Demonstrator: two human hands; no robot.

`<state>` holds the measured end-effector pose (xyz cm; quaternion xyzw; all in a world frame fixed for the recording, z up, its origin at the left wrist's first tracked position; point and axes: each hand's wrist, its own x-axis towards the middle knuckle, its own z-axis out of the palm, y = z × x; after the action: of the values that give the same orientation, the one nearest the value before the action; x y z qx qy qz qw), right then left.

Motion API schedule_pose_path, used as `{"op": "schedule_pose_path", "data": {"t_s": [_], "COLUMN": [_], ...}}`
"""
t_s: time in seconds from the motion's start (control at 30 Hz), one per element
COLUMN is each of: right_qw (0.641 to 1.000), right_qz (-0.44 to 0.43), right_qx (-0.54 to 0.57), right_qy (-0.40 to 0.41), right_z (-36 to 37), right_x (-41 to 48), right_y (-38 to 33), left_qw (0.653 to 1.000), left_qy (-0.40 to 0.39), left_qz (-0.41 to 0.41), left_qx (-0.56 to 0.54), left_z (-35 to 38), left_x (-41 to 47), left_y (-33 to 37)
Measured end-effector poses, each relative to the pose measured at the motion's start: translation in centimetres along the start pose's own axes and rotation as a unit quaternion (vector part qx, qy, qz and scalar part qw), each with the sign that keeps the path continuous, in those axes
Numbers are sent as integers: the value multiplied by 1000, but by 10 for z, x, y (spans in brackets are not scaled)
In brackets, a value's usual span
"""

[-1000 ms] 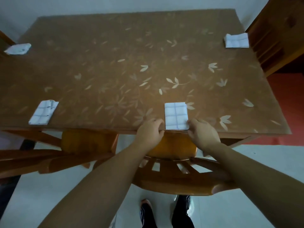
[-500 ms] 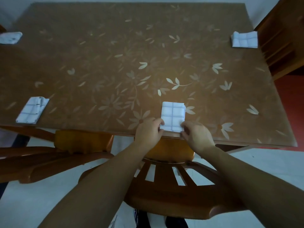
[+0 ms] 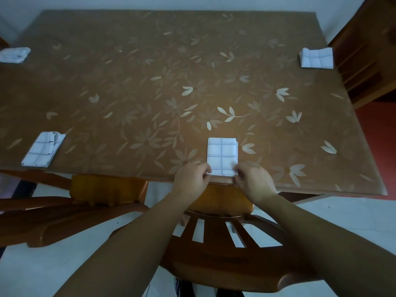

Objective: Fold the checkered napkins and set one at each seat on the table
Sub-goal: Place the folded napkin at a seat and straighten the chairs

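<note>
A folded white checkered napkin (image 3: 222,154) lies at the near edge of the brown flower-patterned table (image 3: 150,93). My left hand (image 3: 191,177) pinches its near left corner and my right hand (image 3: 252,179) pinches its near right corner. Three more folded napkins lie at other seats: a near left napkin (image 3: 42,149), a far left napkin (image 3: 14,54) and a far right napkin (image 3: 317,57).
A wooden chair (image 3: 225,249) stands between me and the table, under my arms. A second chair (image 3: 64,211) is at the near left, and another chair (image 3: 364,61) at the far right. Red floor (image 3: 379,133) shows on the right.
Both hands have closed in on the napkin's near corners and now pinch them. The napkin has shifted slightly away from the table edge. My head has leaned forward.
</note>
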<state>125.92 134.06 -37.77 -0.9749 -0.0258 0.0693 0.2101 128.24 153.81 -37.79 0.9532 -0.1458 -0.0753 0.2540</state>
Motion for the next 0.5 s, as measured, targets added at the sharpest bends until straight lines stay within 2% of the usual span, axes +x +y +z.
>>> {"op": "schedule_pose_path", "data": {"t_s": [0.17,0.33,0.5], "right_qw": [999,993,983], "right_qz": [4,50,127], "right_qx": [-35,-94,-108], "right_qy": [-7,43,70], "right_z": [-27,-83,-136], "right_x": [-10,-33,-74], "right_y": [0,0,-3], "left_qw": [999,995,984], "left_qy": [-19,-20,-39], "left_qz": [-2,32,74], "left_qx": [36,97,156], "left_z": [-28,-75,-113], "left_x": [-4,-3,-5], "left_y": [1,15,57]}}
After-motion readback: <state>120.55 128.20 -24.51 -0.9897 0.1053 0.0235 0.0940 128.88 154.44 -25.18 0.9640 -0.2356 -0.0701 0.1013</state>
